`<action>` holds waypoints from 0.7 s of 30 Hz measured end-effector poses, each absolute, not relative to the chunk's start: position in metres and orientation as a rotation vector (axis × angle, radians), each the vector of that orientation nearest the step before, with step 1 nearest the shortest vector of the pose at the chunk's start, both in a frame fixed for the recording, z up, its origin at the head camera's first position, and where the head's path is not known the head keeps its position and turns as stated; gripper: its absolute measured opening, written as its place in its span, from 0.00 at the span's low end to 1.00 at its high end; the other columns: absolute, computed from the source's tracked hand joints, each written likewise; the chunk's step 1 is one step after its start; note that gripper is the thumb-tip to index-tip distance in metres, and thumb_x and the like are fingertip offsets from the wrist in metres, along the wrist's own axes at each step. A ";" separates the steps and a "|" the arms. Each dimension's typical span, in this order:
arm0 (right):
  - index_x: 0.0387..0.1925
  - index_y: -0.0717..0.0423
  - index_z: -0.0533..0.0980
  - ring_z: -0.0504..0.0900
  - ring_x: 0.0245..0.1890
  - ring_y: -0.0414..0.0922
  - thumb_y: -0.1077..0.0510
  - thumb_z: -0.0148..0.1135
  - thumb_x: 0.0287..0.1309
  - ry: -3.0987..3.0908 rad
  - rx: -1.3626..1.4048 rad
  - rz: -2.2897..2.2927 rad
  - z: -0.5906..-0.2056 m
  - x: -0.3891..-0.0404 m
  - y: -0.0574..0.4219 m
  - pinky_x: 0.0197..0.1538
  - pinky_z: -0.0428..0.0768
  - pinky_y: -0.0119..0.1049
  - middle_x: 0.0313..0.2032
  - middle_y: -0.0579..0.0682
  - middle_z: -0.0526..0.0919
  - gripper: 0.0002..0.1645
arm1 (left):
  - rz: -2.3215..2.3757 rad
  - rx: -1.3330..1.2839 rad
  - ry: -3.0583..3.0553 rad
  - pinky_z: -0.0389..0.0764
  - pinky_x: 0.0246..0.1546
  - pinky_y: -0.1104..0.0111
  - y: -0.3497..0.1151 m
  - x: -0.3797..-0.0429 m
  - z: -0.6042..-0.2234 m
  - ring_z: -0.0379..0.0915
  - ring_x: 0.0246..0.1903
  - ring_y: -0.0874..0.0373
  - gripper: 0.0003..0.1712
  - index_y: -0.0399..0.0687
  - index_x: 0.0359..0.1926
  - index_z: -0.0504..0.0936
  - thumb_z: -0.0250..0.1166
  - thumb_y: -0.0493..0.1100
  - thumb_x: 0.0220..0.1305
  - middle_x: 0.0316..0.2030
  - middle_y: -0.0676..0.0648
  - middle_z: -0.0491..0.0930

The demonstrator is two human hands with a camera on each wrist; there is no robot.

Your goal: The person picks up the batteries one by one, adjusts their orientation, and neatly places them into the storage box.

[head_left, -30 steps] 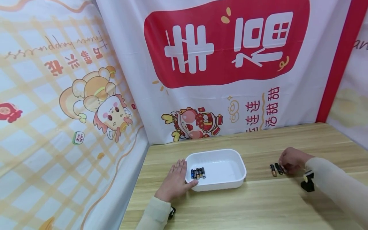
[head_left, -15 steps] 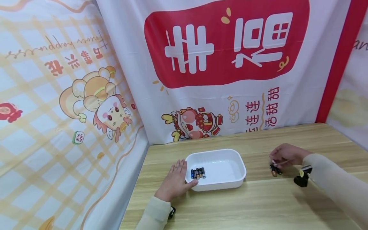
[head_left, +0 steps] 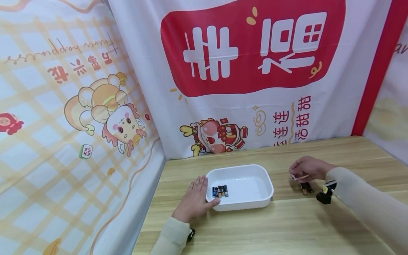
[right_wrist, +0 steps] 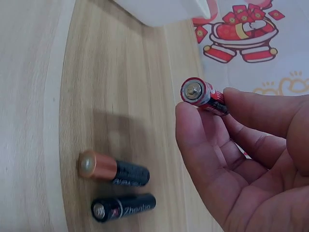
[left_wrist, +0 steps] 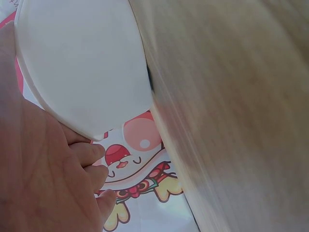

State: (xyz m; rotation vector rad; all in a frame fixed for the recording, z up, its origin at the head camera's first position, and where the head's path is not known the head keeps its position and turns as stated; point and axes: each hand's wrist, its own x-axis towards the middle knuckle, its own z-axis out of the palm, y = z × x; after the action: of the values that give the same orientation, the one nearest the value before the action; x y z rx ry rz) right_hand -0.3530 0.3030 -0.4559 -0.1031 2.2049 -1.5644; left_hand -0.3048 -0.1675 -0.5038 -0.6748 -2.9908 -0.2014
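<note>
My right hand (head_left: 310, 169) pinches a red and black battery (right_wrist: 205, 95) between thumb and fingers, held above the table to the right of the tray. Below it lie two more batteries: a copper-topped black battery (right_wrist: 114, 169) and an all-black battery (right_wrist: 124, 207), side by side. My left hand (head_left: 194, 200) rests on the left end of a white plastic tray (head_left: 248, 205), its fingers straight along the rim and the thumb over the front edge. Several batteries (head_left: 220, 191) stand in a row inside the tray at its left side.
The light wooden table (head_left: 255, 233) reaches back to a white cloth backdrop (head_left: 153, 71) with a red printed panel. A patterned cloth (head_left: 47, 141) rises along the left side. Each wrist carries a black strap-on camera (head_left: 325, 195).
My right hand has lifted the red and black battery from beside the other two and carried it left, toward the tray. The left hand has stayed on the tray.
</note>
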 end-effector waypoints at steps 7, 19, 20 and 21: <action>0.46 0.69 0.75 0.81 0.31 0.46 0.64 0.56 0.67 2.194 -0.139 -1.553 -0.448 -0.360 0.286 0.41 0.84 0.46 0.33 0.55 0.83 0.11 | -0.207 -0.675 -2.987 0.40 0.71 0.52 -0.167 -0.304 -0.503 0.32 0.74 0.46 0.59 0.40 0.76 0.43 0.44 0.79 0.62 0.75 0.44 0.36; 0.47 0.69 0.73 0.82 0.35 0.47 0.64 0.57 0.66 2.140 -0.164 -1.601 -0.438 -0.369 0.245 0.43 0.84 0.46 0.36 0.59 0.82 0.12 | -0.213 -0.709 -2.966 0.41 0.71 0.51 -0.167 -0.304 -0.504 0.31 0.74 0.46 0.60 0.38 0.76 0.42 0.44 0.78 0.62 0.75 0.42 0.37; 0.47 0.70 0.73 0.82 0.35 0.47 0.65 0.58 0.66 2.146 -0.164 -1.598 -0.438 -0.370 0.242 0.42 0.84 0.45 0.36 0.59 0.82 0.12 | -0.213 -0.707 -2.966 0.41 0.71 0.51 -0.167 -0.304 -0.504 0.31 0.74 0.46 0.60 0.38 0.76 0.42 0.44 0.78 0.62 0.75 0.42 0.36; 0.48 0.71 0.73 0.82 0.35 0.47 0.65 0.58 0.65 2.149 -0.156 -1.600 -0.438 -0.370 0.238 0.42 0.84 0.45 0.36 0.59 0.82 0.13 | -0.212 -0.706 -2.964 0.41 0.71 0.51 -0.167 -0.304 -0.504 0.31 0.74 0.46 0.60 0.38 0.76 0.42 0.44 0.78 0.62 0.75 0.42 0.36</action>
State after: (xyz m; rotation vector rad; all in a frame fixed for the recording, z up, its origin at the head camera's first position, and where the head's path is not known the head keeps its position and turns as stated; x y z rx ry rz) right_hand -0.3705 0.2383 -0.4384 -0.1558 2.1492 -1.5996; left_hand -0.3039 -0.1670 -0.5037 -0.7064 -2.9637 -0.2121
